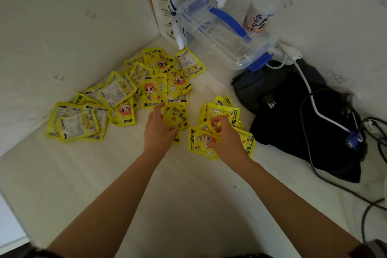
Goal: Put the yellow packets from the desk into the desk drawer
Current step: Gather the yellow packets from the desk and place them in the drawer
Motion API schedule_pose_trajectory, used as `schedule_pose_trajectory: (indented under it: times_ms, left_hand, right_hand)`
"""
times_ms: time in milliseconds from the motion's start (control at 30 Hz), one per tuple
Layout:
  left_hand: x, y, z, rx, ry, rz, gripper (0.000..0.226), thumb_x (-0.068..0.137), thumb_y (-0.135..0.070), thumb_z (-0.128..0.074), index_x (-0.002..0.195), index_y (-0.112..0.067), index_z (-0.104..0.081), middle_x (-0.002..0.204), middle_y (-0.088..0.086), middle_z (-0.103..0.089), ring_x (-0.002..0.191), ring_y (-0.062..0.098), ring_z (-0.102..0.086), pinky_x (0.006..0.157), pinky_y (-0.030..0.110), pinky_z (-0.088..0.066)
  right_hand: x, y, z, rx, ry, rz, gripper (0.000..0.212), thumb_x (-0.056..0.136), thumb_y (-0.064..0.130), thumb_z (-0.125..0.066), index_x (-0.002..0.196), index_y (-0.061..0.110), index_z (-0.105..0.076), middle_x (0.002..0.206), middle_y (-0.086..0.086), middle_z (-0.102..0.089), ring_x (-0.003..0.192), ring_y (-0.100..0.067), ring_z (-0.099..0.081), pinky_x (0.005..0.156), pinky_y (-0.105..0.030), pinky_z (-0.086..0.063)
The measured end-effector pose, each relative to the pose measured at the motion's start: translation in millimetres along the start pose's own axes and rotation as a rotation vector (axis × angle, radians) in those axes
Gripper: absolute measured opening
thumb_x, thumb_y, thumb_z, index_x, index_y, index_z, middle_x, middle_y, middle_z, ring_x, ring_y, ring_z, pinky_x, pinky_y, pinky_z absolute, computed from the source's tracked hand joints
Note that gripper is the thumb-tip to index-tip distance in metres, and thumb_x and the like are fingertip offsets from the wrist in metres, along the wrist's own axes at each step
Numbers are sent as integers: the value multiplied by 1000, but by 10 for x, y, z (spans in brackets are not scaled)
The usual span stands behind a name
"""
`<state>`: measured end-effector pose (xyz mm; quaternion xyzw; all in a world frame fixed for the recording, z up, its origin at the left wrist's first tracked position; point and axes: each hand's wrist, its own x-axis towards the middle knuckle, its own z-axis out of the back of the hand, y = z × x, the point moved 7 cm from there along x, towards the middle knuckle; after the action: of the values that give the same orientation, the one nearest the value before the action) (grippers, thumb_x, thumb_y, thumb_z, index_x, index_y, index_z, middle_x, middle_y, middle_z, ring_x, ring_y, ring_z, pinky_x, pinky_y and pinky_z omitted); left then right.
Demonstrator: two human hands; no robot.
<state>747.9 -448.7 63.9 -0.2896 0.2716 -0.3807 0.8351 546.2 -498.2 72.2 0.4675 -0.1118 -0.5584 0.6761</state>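
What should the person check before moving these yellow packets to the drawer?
1. Left hand has hold of a packet: ok, its fingers curl on the yellow packet below the big pile.
2. Right hand has a firm grip: ok, its fingers pinch the small stack of packets.
3. Nothing left behind: not ok, the big pile of packets lies loose on the desk.
4. Drawer open and ready: cannot tell, no drawer is in view.
5. Way clear of the cables on the black bag: ok, they lie apart from the hands.
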Motion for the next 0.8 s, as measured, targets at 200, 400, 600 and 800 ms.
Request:
schedule_pose_trajectory:
  times_ms: [200, 400, 600, 800]
  left_hand:
    - [-91, 104, 21, 74, 179, 16, 64, 74, -17, -78, 134, -17, -53, 124, 9, -61, 100, 25, -61, 80, 29, -50]
    - [-12, 103, 19, 283, 285, -46, 67, 79, -16, -74, 139, -9, -46, 134, 14, -51, 120, 30, -50, 92, 29, -39]
    - [260, 39, -97, 505, 285, -181, 62, 82, -26, -71, 134, -2, -48, 139, 16, -45, 130, 35, -37, 104, 44, -36]
    - [490, 37, -226, 608, 351, -166, 61, 88, -33, -64, 136, -3, -42, 153, 13, -33, 144, 31, -21, 111, 48, -29]
  right_hand:
    - [-96, -319, 223, -62, 40, -96, 26, 76, 17, -77, 91, 1, -62, 80, -7, -57, 75, -20, -50, 65, -28, -39]
    - [-66, -519, 480, -159, 15, -76, 28, 86, 11, -68, 113, 6, -64, 94, -3, -57, 86, -17, -55, 69, -22, -38]
    - [63, -641, 447, -366, 34, -21, 18, 92, 16, -56, 103, 3, -59, 106, -14, -54, 102, -30, -52, 81, -32, -41]
    - [110, -604, 391, -562, 55, -1, 25, 95, 23, -51, 114, 7, -55, 117, -14, -54, 111, -34, -47, 92, -39, -39]
